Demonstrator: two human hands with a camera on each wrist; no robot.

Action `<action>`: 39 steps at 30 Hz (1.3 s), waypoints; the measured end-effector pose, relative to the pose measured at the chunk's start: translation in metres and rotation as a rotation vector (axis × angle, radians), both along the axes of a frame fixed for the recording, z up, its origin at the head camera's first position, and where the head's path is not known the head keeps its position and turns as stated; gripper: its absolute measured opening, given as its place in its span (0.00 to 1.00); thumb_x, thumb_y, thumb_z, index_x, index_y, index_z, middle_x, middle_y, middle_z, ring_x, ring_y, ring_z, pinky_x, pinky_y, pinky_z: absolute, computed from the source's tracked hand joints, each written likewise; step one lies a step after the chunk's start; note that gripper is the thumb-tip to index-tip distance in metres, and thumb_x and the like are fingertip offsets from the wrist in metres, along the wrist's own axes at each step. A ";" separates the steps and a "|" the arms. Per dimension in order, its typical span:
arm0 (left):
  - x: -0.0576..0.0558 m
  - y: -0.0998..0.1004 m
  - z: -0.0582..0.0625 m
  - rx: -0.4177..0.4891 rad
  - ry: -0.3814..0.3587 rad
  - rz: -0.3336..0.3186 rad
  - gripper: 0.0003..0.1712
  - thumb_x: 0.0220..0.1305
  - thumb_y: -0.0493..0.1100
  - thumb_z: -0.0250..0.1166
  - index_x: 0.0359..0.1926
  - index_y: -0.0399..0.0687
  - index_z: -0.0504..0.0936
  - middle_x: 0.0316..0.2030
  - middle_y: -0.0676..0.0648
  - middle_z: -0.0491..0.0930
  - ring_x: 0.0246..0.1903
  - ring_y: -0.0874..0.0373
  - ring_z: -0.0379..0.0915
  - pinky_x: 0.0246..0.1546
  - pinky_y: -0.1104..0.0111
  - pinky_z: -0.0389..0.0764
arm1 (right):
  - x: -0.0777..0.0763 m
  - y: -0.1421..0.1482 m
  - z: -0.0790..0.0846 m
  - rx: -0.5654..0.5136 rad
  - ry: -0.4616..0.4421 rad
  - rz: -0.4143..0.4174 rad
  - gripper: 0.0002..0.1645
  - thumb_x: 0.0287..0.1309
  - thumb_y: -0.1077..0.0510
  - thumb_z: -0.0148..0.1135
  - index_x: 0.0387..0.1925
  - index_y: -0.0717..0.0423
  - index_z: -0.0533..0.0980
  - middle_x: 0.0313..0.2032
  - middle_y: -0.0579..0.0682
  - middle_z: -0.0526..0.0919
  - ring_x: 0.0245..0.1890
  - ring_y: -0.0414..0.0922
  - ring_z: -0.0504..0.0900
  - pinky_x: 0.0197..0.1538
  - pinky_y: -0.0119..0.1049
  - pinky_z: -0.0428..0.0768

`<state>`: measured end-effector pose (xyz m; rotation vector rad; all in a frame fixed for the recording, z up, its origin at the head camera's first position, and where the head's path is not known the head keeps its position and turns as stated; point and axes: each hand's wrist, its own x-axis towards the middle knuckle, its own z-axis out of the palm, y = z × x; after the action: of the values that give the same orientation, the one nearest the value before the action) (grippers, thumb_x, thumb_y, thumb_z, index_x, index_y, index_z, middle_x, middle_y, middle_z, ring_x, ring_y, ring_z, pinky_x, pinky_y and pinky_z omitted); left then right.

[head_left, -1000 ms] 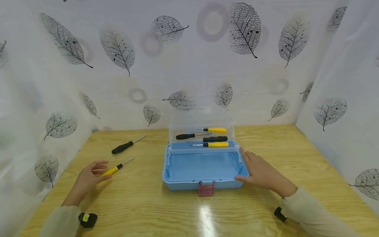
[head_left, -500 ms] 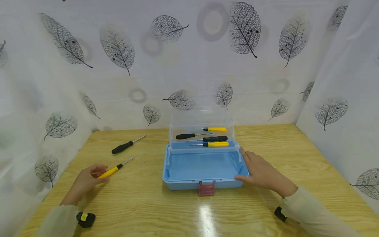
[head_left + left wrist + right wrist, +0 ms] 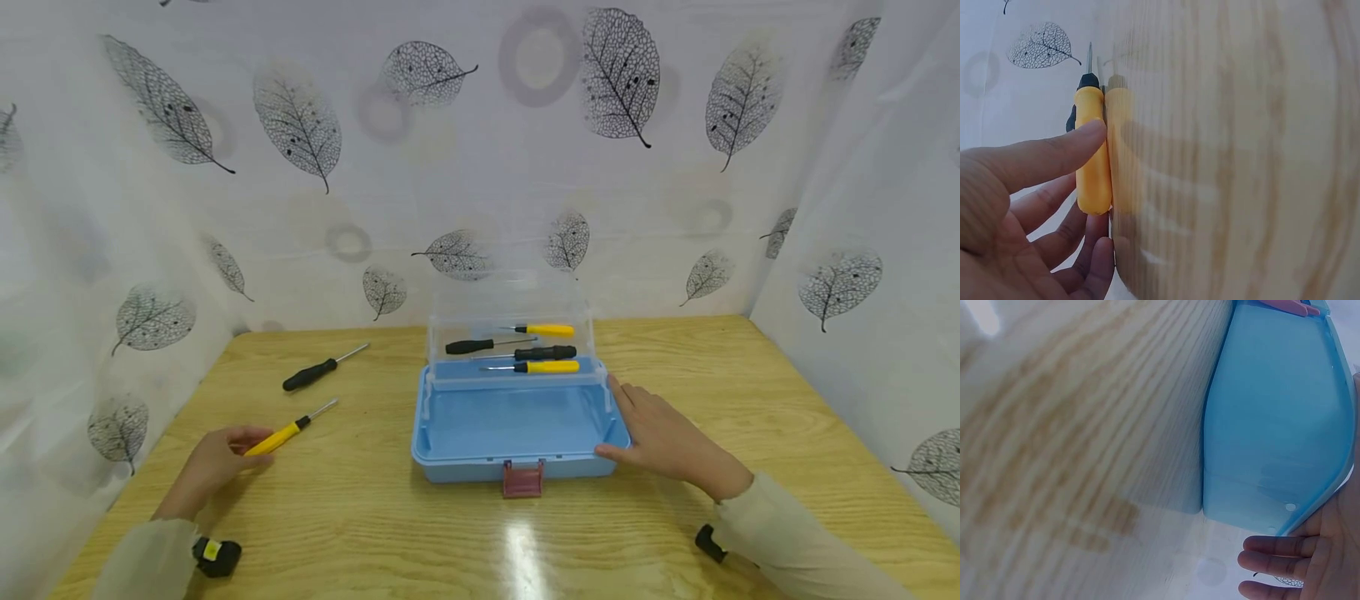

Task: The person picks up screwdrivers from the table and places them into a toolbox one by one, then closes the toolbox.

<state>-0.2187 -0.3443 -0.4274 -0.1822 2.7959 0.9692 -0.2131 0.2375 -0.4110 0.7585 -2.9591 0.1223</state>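
Observation:
On the left side of the table, my left hand (image 3: 217, 464) pinches the handle of a yellow screwdriver (image 3: 274, 437) between thumb and fingers. The left wrist view shows the thumb across the yellow handle (image 3: 1092, 181), the shaft pointing away and the tool at the table surface. My right hand (image 3: 662, 435) rests against the right side of a light blue toolbox (image 3: 461, 472), thumb at the front corner and the other fingers fairly straight. In the right wrist view several fingers extend past the blue box wall (image 3: 1275, 419). The clear lid (image 3: 510, 296) stands raised.
A black-handled screwdriver (image 3: 311, 375) lies behind the yellow one. At the toolbox's back, by the lid, lie two yellow screwdrivers, one in front (image 3: 551, 367), and two black ones, including a black screwdriver (image 3: 470, 346). A pink latch (image 3: 522, 481) hangs at the front. Leaf-printed curtains (image 3: 480, 167) surround the table.
My left hand has lowered slightly and its fingers have closed onto the yellow screwdriver's handle. The right hand and toolbox have stayed where they were.

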 end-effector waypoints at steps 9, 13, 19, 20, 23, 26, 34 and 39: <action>-0.001 0.001 0.000 -0.022 -0.009 0.007 0.31 0.52 0.45 0.72 0.52 0.29 0.76 0.50 0.29 0.76 0.44 0.40 0.74 0.44 0.54 0.77 | 0.001 0.001 -0.001 0.003 0.017 0.004 0.61 0.53 0.28 0.55 0.68 0.73 0.51 0.58 0.70 0.70 0.56 0.61 0.73 0.56 0.54 0.73; -0.001 0.001 0.000 -0.026 -0.001 0.008 0.29 0.51 0.43 0.72 0.50 0.28 0.77 0.47 0.30 0.78 0.42 0.43 0.75 0.41 0.56 0.78 | 0.001 0.001 -0.003 0.027 0.070 0.018 0.61 0.52 0.28 0.56 0.67 0.73 0.53 0.56 0.69 0.73 0.54 0.60 0.74 0.53 0.54 0.75; -0.001 0.002 0.001 -0.014 -0.015 0.025 0.29 0.50 0.43 0.72 0.50 0.29 0.78 0.45 0.31 0.79 0.39 0.47 0.76 0.37 0.61 0.78 | 0.000 0.001 -0.003 0.059 0.091 0.008 0.61 0.51 0.27 0.55 0.67 0.73 0.54 0.56 0.67 0.73 0.54 0.59 0.74 0.52 0.53 0.75; -0.001 0.001 0.001 -0.014 -0.019 0.030 0.29 0.50 0.44 0.73 0.50 0.29 0.78 0.45 0.32 0.79 0.39 0.47 0.76 0.37 0.61 0.78 | 0.000 0.001 -0.003 0.060 0.088 0.004 0.61 0.51 0.27 0.55 0.67 0.73 0.54 0.56 0.68 0.73 0.55 0.59 0.74 0.52 0.54 0.75; -0.002 0.001 0.000 -0.011 -0.029 0.043 0.28 0.51 0.44 0.72 0.50 0.30 0.78 0.45 0.32 0.79 0.40 0.47 0.76 0.36 0.63 0.78 | 0.000 0.001 -0.002 0.059 0.084 -0.001 0.61 0.51 0.27 0.54 0.67 0.73 0.54 0.57 0.68 0.72 0.55 0.60 0.74 0.53 0.54 0.74; -0.002 0.001 0.000 -0.011 -0.032 0.046 0.28 0.52 0.44 0.71 0.50 0.29 0.78 0.46 0.31 0.78 0.40 0.46 0.76 0.36 0.62 0.77 | 0.001 0.001 -0.001 0.059 0.086 -0.001 0.61 0.51 0.27 0.54 0.67 0.73 0.55 0.56 0.68 0.73 0.55 0.60 0.74 0.53 0.54 0.74; -0.004 0.001 0.001 0.014 -0.066 0.092 0.30 0.54 0.48 0.70 0.52 0.30 0.77 0.49 0.31 0.77 0.43 0.44 0.75 0.36 0.63 0.76 | 0.000 0.001 -0.001 0.050 0.062 -0.001 0.61 0.52 0.27 0.55 0.67 0.73 0.53 0.57 0.68 0.72 0.56 0.60 0.73 0.54 0.55 0.73; -0.004 0.003 0.003 0.044 -0.075 0.116 0.31 0.55 0.50 0.69 0.52 0.30 0.77 0.51 0.31 0.76 0.47 0.42 0.72 0.38 0.62 0.74 | 0.000 0.001 -0.002 0.049 0.064 0.001 0.61 0.52 0.27 0.55 0.67 0.73 0.53 0.56 0.68 0.73 0.55 0.59 0.74 0.54 0.54 0.74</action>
<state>-0.2229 -0.3415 -0.4243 -0.3707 2.7189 1.0262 -0.2132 0.2386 -0.4128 0.7546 -2.9109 0.0249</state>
